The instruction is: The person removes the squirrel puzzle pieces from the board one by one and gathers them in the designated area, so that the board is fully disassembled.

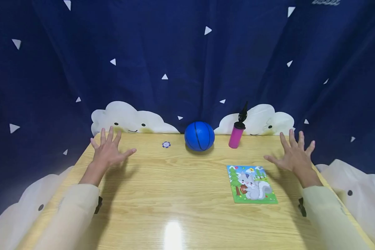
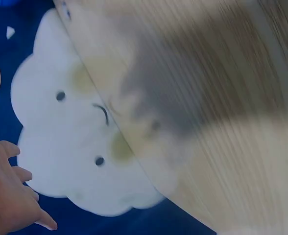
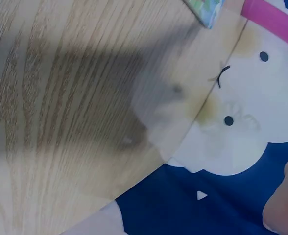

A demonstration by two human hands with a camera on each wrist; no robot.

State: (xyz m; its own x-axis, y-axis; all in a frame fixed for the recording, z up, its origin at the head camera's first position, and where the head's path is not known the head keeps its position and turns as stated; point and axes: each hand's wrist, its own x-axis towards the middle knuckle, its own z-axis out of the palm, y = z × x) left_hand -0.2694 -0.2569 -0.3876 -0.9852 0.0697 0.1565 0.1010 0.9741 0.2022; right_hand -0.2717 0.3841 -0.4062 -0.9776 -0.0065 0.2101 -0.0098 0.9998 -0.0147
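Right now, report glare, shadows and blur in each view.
Head view: sharp, a bright glare patch on the table near its front edge, soft shadows beneath the left hand and right hand. Left wrist view: wood grain smeared, a dark shadow across it. Right wrist view: likewise soft, with a broad shadow.

glossy wood-grain table [image 1: 181, 194], cloth curtain [image 1: 175, 52]

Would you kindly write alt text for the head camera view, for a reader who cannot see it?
Two open hands, left hand and right hand, hover spread over a wooden table before a dark blue cloud-print curtain. At the back stand a blue ball and a pink air pump; a squirrel picture puzzle lies near the right hand.
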